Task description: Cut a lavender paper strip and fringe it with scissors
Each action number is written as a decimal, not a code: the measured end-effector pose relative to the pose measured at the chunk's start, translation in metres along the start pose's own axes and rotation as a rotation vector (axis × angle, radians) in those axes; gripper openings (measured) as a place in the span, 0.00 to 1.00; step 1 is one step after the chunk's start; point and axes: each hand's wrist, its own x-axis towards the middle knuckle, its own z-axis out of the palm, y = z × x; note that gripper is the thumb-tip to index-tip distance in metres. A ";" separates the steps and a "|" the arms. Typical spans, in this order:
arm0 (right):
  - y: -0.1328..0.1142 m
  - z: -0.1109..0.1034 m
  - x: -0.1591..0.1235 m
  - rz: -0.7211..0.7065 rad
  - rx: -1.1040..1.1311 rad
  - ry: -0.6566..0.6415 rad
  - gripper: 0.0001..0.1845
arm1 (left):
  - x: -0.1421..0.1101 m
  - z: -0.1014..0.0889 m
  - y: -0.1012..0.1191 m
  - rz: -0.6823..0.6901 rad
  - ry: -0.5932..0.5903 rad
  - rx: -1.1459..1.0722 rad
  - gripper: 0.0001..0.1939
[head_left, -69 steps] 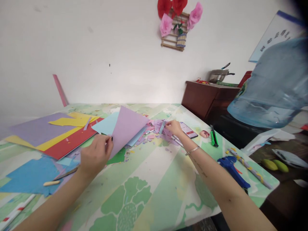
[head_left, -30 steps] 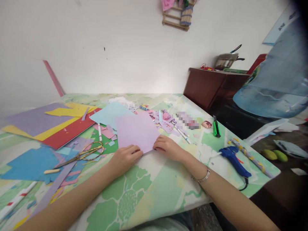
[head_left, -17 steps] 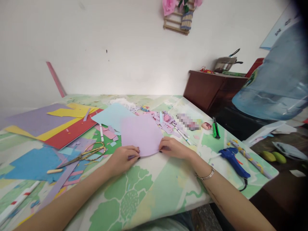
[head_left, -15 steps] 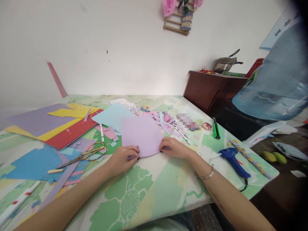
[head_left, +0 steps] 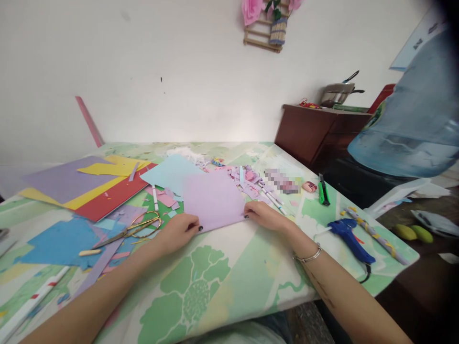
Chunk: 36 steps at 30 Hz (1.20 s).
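A light purple sheet of paper (head_left: pixel 215 198) lies in front of me, its near edge between my two hands. My left hand (head_left: pixel 182 229) pinches the near left corner, thumb and fingers closed on it. At the near right corner, my right hand (head_left: pixel 263 215) grips the paper with curled fingers. The sheet's far left part overlaps a pale blue sheet (head_left: pixel 168 172). Gold-handled scissors (head_left: pixel 131 230) lie left of my left hand, on blue paper (head_left: pixel 60 243). White pens (head_left: pixel 270 197) rest just beyond my right hand.
Paper scraps (head_left: pixel 251 184) are heaped behind the purple sheet. A blue glue gun (head_left: pixel 349 239), a green cutter (head_left: pixel 323 190) and a wrapped stick (head_left: pixel 376 236) lie on the right. Red, yellow and purple sheets (head_left: pixel 71 181) are stacked on the left. A large water bottle (head_left: pixel 405 129) stands beyond the table.
My hands have moved apart towards the two near corners of the purple paper. Its near edge, curved before, is now straighter.
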 end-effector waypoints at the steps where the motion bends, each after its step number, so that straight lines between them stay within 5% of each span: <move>1: 0.001 0.000 0.000 0.019 -0.005 0.001 0.09 | 0.001 0.000 -0.001 -0.003 -0.023 0.002 0.13; 14: 0.009 0.008 0.004 0.188 -0.089 0.054 0.07 | 0.003 -0.007 -0.011 -0.053 -0.082 -0.041 0.12; 36: 0.003 0.010 0.009 0.241 -0.165 0.069 0.08 | 0.006 -0.005 -0.020 -0.087 -0.027 0.024 0.12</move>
